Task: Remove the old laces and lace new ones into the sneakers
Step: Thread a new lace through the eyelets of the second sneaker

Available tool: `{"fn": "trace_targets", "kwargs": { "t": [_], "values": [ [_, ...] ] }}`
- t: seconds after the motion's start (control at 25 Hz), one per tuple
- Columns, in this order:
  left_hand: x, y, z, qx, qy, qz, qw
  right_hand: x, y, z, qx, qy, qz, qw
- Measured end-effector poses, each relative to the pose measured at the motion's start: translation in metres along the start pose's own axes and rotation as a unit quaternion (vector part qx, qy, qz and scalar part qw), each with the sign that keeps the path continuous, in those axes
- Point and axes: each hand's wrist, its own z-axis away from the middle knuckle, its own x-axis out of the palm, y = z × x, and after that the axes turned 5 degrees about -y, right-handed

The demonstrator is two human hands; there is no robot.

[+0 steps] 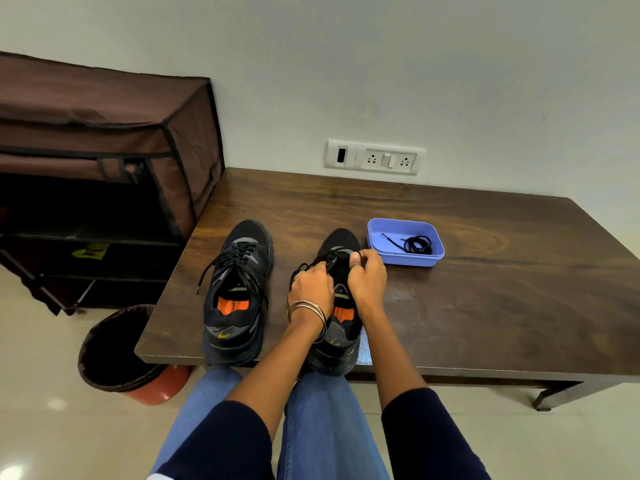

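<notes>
Left hand: the left hand point(310, 284), centre frame, pinches the lace point(330, 258) over the right-hand sneaker point(341, 299), probably to work it through the eyelets.
Right hand: the right hand point(367, 278) pinches the same lace opposite.
Other sneaker: the left-hand sneaker point(239, 289), left of centre, laced but untied.
Spare lace: a coiled lace point(418, 244) waits in the blue tray point(381, 252), right, within reach.

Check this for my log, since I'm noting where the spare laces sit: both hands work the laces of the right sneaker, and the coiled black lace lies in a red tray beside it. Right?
Not quite: the tray holding the coiled black lace is blue, not red, as the head view shows. The rest stands: the left hand and right hand both work the laces of the right sneaker beside it.
</notes>
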Motion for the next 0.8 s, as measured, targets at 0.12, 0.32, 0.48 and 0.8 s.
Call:
{"fn": "trace_targets", "kwargs": {
  "t": [0.12,0.32,0.48,0.8],
  "values": [
    [0.003,0.001,-0.002,-0.003,-0.007,0.005,1.000,-0.002,-0.005,-0.003,0.025,-0.015,0.033,0.999],
    [0.004,0.000,-0.005,-0.017,-0.024,0.027,0.999,-0.002,-0.020,-0.003,-0.126,-0.128,0.361,0.915],
    [0.002,0.000,-0.003,-0.005,-0.020,0.005,1.000,0.001,-0.019,-0.006,-0.123,-0.091,0.318,0.936],
    [0.004,0.001,-0.003,-0.038,-0.049,0.011,0.998,-0.002,-0.004,-0.001,0.020,0.112,-0.181,0.977]
  ]
}}
